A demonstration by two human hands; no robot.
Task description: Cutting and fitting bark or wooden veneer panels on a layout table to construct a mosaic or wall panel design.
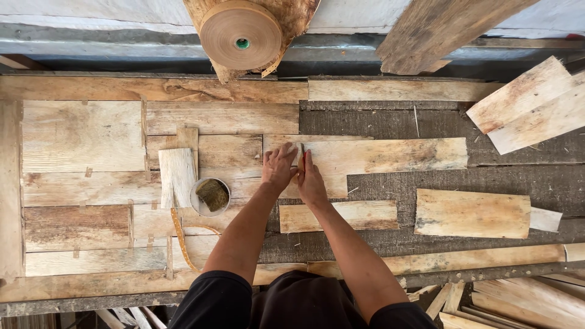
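Both hands rest on a wooden worktable covered in thin veneer sheets. My left hand (pixel 278 168) presses flat, fingers spread, on the left end of a long pale veneer sheet (pixel 390 156). My right hand (pixel 311 180) lies right beside it, fingers together, on a thin orange-brown strip (pixel 301 159) at the seam of that sheet; whether it grips the strip is unclear. A shorter veneer piece (pixel 353 215) lies just below my right forearm.
A roll of brown paper tape (pixel 241 35) hangs at the top. A small round tin with a sponge (pixel 211 196) stands left of my hands, beside an upright veneer scrap (pixel 177 177) and a loose tape strip (pixel 178 231). More veneer pieces (pixel 472 213) (pixel 530 105) lie right.
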